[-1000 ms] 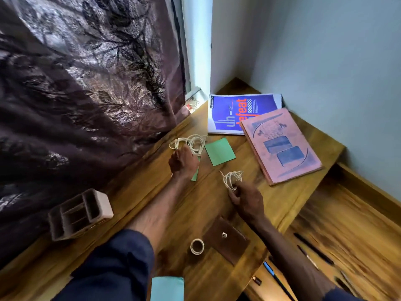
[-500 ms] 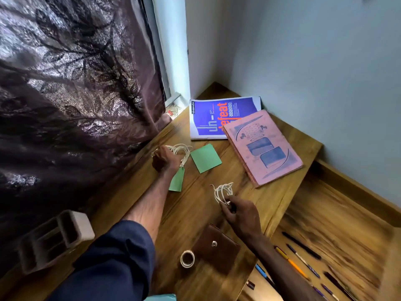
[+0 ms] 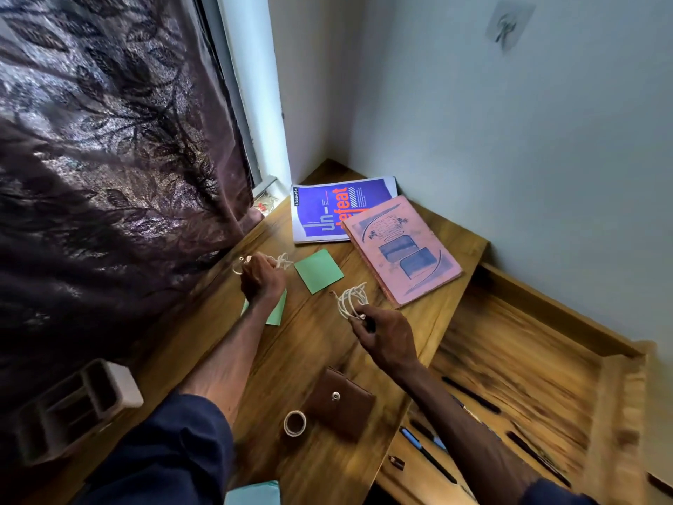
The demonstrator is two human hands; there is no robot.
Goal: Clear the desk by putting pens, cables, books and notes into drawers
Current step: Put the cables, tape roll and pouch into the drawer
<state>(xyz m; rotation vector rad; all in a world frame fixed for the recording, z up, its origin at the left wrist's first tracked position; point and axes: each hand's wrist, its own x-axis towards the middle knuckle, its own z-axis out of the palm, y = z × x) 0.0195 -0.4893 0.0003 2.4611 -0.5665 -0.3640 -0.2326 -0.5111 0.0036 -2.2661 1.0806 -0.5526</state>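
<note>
My left hand [image 3: 261, 278] is closed on a coiled white cable [image 3: 280, 259] near the curtain side of the wooden desk [image 3: 313, 359]. My right hand [image 3: 386, 340] grips a second coil of white cable [image 3: 350, 301], lifted just above the desk's middle. A green note [image 3: 319, 271] lies between the hands, and another green note [image 3: 274, 311] is partly hidden under my left wrist. A pink book [image 3: 402, 249] overlaps a blue book [image 3: 327, 213] in the far corner. Several pens [image 3: 469, 395] lie in the open drawer [image 3: 517, 359] at the right.
A brown wallet [image 3: 340, 402] and a tape roll [image 3: 295, 423] sit near the desk's front. A tipped pen holder [image 3: 73, 406] lies at the left by the dark curtain [image 3: 109, 158]. A light blue item [image 3: 253, 493] shows at the bottom edge.
My left hand has gathered its cable into a tighter grip. My right hand has lifted its coil slightly toward me and the drawer. The camera has tilted, showing more of the drawer.
</note>
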